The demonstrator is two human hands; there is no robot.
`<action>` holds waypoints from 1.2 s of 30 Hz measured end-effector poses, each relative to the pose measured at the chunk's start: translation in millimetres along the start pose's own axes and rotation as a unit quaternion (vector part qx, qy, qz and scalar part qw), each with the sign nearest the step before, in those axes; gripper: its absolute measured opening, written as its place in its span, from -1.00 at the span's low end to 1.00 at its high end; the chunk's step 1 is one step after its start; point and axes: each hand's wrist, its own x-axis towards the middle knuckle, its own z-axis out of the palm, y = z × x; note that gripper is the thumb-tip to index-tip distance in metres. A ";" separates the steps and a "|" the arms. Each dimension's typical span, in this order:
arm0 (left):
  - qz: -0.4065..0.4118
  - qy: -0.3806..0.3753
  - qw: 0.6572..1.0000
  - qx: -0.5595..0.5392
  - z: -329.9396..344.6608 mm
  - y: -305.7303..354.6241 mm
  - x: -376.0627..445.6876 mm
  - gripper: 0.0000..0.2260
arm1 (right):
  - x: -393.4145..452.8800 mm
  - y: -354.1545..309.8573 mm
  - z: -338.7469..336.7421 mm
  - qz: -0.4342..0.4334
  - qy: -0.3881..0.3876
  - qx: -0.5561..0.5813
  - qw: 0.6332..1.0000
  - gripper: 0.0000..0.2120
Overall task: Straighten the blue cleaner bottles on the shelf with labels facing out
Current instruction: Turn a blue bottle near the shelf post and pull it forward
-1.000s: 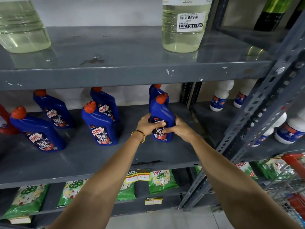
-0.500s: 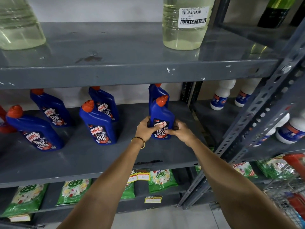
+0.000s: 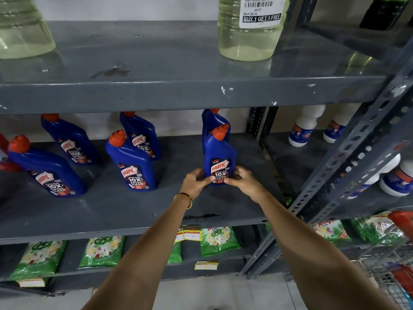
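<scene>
Several blue cleaner bottles with orange caps stand on the grey middle shelf [image 3: 111, 211]. My left hand [image 3: 195, 182] and my right hand [image 3: 242, 181] both grip the base of the front right blue bottle [image 3: 220, 157], which stands upright with its label facing out. Another blue bottle [image 3: 211, 120] stands directly behind it, mostly hidden. To the left, a front bottle [image 3: 131, 162] and a back bottle [image 3: 143, 135] show their labels, turned slightly. Further left stand two more bottles [image 3: 47, 171] [image 3: 69, 139], leaning in the wide view.
Two large jugs of pale yellow liquid [image 3: 250, 30] [image 3: 22, 30] sit on the upper shelf. White bottles [image 3: 306, 126] fill the adjoining right rack behind a perforated grey post [image 3: 357, 157]. Green packets [image 3: 100, 251] lie on the lower shelf. A wire cart [image 3: 391, 265] stands at lower right.
Both hands slid down from the bottle's middle to its base, uncovering the label, which now faces out. The bottle stands slightly further back on the shelf.
</scene>
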 end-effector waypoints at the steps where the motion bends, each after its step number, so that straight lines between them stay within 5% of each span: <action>1: 0.000 0.005 1.000 0.003 1.7 -2.2 -1.0 -0.64 | 0.9 1.3 1.5 -0.002 0.001 0.001 1.000 -0.50; 14: -0.008 0.054 0.998 -0.002 13.6 -6.8 -10.4 -0.69 | -4.8 8.2 3.3 -0.034 0.004 -0.017 0.999 -0.62; 36: -0.006 0.029 0.999 0.044 21.0 -14.9 -85.5 -0.60 | -90.5 22.6 16.3 -0.016 0.044 -0.090 0.995 -0.60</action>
